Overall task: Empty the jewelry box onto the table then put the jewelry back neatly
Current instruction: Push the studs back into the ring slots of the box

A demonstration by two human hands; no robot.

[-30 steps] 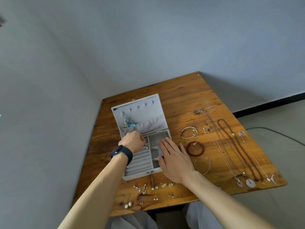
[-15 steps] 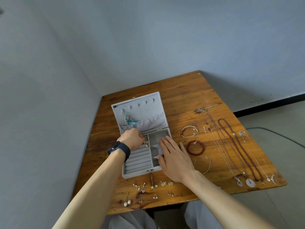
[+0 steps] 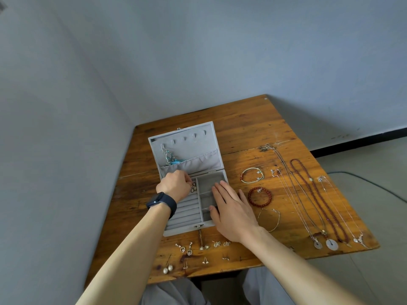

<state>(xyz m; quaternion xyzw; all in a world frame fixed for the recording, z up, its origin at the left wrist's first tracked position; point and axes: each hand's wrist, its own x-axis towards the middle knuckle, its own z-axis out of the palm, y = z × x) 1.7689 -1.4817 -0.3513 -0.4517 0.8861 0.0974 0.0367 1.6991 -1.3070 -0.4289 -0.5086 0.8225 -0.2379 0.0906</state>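
The grey jewelry box [image 3: 187,216] lies open on the wooden table [image 3: 242,128], its lid [image 3: 193,142] leaning back. A blue-and-silver necklace [image 3: 171,158] hangs inside the lid, above its pocket. My left hand [image 3: 175,186], with a dark watch on the wrist, hovers over the back ring rolls. Its curled fingertips pinch a small earring [image 3: 193,187] at the slots. My right hand [image 3: 231,208] rests flat on the box's right compartments. Several small earrings [image 3: 189,249] lie in rows in front of the box.
Right of the box lie a red bead bracelet [image 3: 259,195], a green cord bracelet [image 3: 252,175] and a thin chain bracelet [image 3: 269,219]. Several long necklaces [image 3: 308,194] stretch toward the table's right edge. Walls stand close behind and to the left.
My left hand has crept slightly toward the back of the ring rolls and stays curled there. My right hand has stayed flat on the box.
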